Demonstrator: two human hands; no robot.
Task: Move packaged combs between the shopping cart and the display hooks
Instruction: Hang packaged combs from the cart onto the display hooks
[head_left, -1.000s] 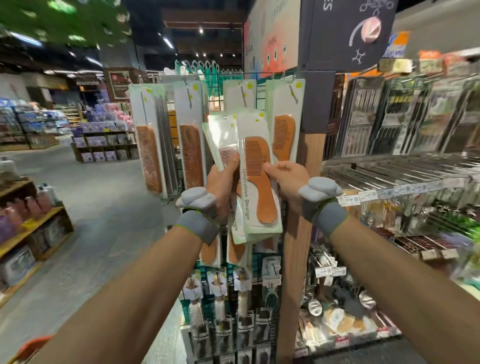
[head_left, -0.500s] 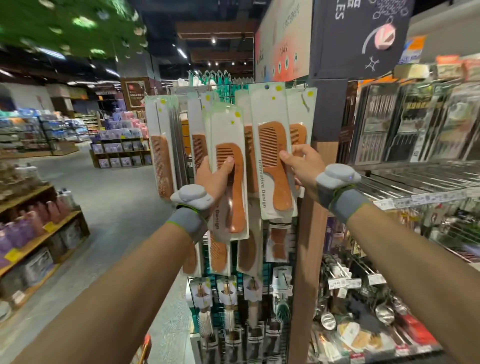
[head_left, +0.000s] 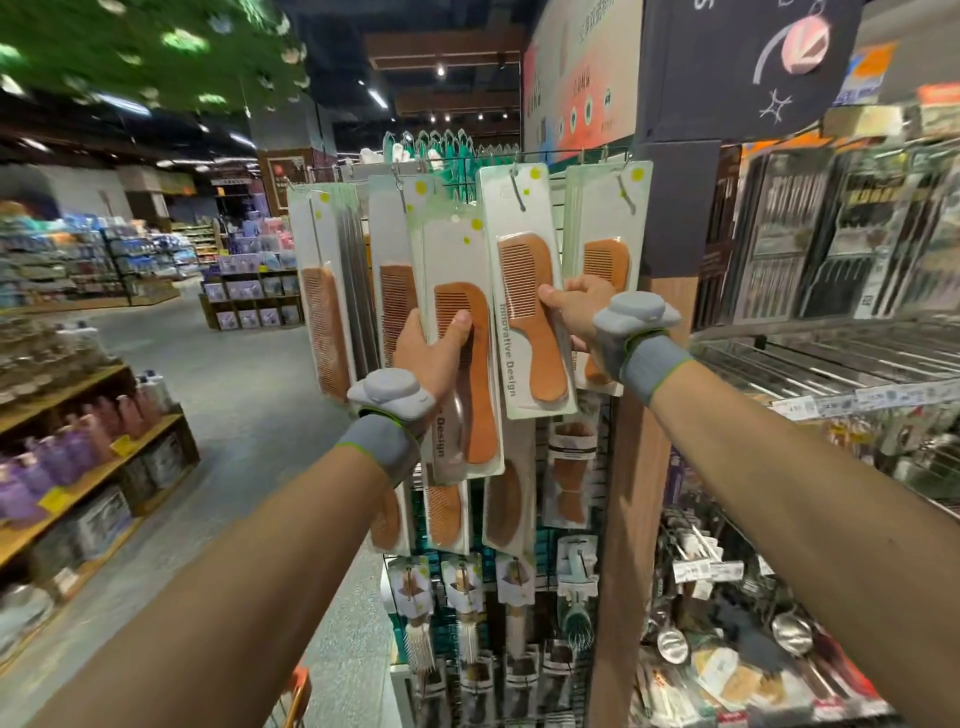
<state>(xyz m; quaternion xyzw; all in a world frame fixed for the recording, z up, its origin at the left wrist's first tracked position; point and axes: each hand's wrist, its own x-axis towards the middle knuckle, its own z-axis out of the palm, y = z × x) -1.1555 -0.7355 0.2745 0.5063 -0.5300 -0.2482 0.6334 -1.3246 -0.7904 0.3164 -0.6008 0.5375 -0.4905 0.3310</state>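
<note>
Two packaged wooden combs are raised against the display rack. My left hand (head_left: 434, 348) grips the left comb package (head_left: 462, 343) by its side, thumb over the comb's teeth; its top lies just under a hook (head_left: 399, 184). My right hand (head_left: 574, 309) pinches the right comb package (head_left: 527, 291), whose top hangs at a hook (head_left: 516, 187). Other comb packages hang on neighbouring hooks: one at the far left (head_left: 322, 291), one behind my right hand (head_left: 605, 228). An orange corner of the shopping cart (head_left: 296, 691) shows at the bottom edge.
Below the combs hang shorter comb and brush packages (head_left: 571, 467). A wooden post (head_left: 639, 467) borders the rack on the right, with wire shelves of kitchen utensils (head_left: 831, 364) beyond. On the left an aisle floor (head_left: 234, 395) runs past low wooden shelves of bottles (head_left: 78, 452).
Both hands rose and separated; the two packages, overlapped a second ago, now sit side by side. The right package's top has reached its hook, the left one trails slightly lower.
</note>
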